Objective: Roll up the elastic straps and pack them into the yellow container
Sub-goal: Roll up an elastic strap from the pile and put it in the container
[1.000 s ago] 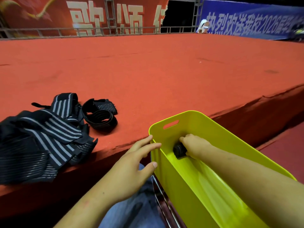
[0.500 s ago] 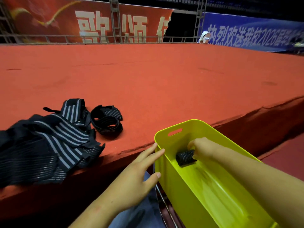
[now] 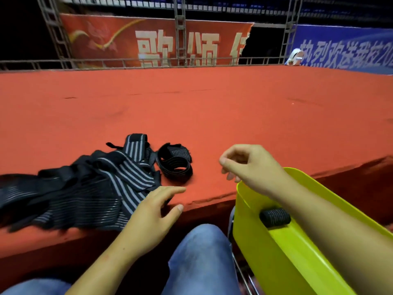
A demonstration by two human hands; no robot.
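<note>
A rolled black strap (image 3: 275, 217) lies inside the yellow container (image 3: 282, 258) at my lower right. A heap of loose black straps with grey stripes (image 3: 85, 188) lies on the red platform at the left, with a loosely coiled black strap (image 3: 175, 163) just right of it. My left hand (image 3: 152, 216) is open at the platform's front edge, fingers touching the carpet beside the heap. My right hand (image 3: 248, 167) hovers above the container's far rim, fingers loosely curled, holding nothing.
The red carpeted platform (image 3: 212, 107) stretches far ahead to a metal railing (image 3: 148, 61) and banners. My knees in blue jeans (image 3: 200, 258) are below its front edge. A metal frame (image 3: 242, 273) runs under the container.
My right hand let go of the rolled strap, which stays in the container, and rose out over the rim. My left hand moved from the container's side to the platform edge by the heap.
</note>
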